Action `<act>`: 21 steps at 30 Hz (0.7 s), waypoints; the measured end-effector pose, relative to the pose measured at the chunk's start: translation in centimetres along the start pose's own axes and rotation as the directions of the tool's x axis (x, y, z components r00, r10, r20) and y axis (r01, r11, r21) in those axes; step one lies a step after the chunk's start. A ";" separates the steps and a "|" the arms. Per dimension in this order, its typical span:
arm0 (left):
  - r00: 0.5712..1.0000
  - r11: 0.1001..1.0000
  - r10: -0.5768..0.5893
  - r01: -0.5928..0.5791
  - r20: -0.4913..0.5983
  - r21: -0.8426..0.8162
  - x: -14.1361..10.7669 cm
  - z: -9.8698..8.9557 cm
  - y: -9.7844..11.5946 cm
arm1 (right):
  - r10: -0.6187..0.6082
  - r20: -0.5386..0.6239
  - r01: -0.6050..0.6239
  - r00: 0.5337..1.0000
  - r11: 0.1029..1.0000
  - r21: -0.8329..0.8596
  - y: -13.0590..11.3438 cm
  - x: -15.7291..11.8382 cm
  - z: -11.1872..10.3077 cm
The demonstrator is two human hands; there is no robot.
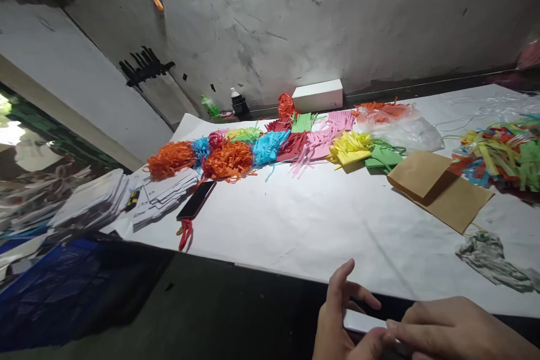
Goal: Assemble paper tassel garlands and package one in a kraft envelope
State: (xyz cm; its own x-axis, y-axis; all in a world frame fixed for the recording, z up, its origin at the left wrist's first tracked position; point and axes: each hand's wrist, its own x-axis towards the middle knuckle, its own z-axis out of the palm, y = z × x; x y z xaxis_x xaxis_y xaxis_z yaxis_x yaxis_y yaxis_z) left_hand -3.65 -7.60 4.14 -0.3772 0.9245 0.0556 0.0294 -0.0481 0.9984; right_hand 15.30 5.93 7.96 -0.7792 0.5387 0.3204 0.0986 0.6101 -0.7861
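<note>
My left hand (337,315) is at the bottom, just off the table's front edge, its thumb and fingers around a small flat white piece (365,322). My right hand (451,326) comes in from the lower right, and its fingertips pinch the right end of the same piece. What lies under the fingers is hidden. Beyond the hands, on the white-covered table (295,219), a folded brown paper sheet (459,199) lies at the right, with a crumpled grey-green glove or cloth (491,256) in front of it.
Colourful shredded paper bundles, among them orange (230,160), blue (270,147) and yellow (351,149), line the table's back. A phone (197,201), paper stacks (164,197) and a blue crate (63,292) are at the left. A white box (318,95) stands by the wall.
</note>
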 end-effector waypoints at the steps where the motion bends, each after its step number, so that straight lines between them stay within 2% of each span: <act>1: 1.000 1.000 0.006 -0.006 -0.017 -0.001 0.1 0.0 -0.2 | -0.021 0.115 0.025 0.993 0.999 -0.027 0.1 -0.3 -0.5; 2: 0.999 1.000 0.015 -0.016 -0.037 -0.004 0.2 -0.1 -0.4 | -0.016 0.206 0.031 0.979 0.997 -0.070 0.3 -0.7 -1.1; 4: 0.992 0.997 0.079 -0.077 -0.099 0.025 0.4 -0.1 -0.7 | 0.043 0.239 -0.004 0.970 0.986 -0.164 0.3 -1.3 -2.3; 6: 0.949 0.952 0.275 -0.246 -0.156 0.184 0.8 0.3 -0.9 | 0.126 0.234 -0.082 0.964 0.979 -0.187 -0.2 -1.4 -3.1; 7: 0.897 0.881 0.416 -0.358 -0.148 0.308 1.0 0.6 -1.0 | 0.156 0.252 -0.116 0.955 0.979 -0.167 -0.6 -1.3 -3.3; 9: 0.731 0.629 0.683 -0.579 -0.013 0.519 1.3 1.7 -1.2 | 0.189 0.298 -0.163 0.936 0.981 -0.110 -1.5 -0.7 -3.5; 10: 0.656 0.511 0.752 -0.639 0.061 0.575 1.4 2.4 -1.2 | 0.191 0.316 -0.171 0.929 0.981 -0.087 -2.0 -0.3 -3.5; 11: 0.617 0.439 0.779 -0.664 0.111 0.605 1.5 3.2 -1.2 | 0.187 0.328 -0.172 0.926 0.982 -0.075 -2.3 0.1 -3.5; 12: 0.614 0.417 0.776 -0.668 0.140 0.617 1.5 3.9 -1.1 | 0.183 0.339 -0.169 0.923 0.983 -0.070 -2.5 0.4 -3.6; 15: 0.682 0.461 0.707 -0.645 0.188 0.610 1.7 5.3 -0.3 | 0.192 0.352 -0.175 0.916 0.981 -0.079 -2.7 0.6 -3.8; 18: 0.674 0.445 0.693 -0.678 0.254 0.585 2.2 5.3 0.5 | 0.178 0.322 -0.160 0.930 0.984 -0.081 -2.8 0.0 -3.9; 21: 0.673 0.429 0.676 -0.691 0.301 0.582 2.6 4.2 1.1 | 0.112 0.218 -0.081 0.970 0.986 -0.143 -3.1 -0.8 -3.2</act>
State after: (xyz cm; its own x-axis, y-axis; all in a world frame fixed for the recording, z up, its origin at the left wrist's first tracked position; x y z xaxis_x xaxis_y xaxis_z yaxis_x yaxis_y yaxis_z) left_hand -0.73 -3.62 5.32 0.0446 0.7036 0.7092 0.8118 -0.4392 0.3847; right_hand 17.57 5.47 11.79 -0.8795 0.4636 0.1075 0.2492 0.6411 -0.7258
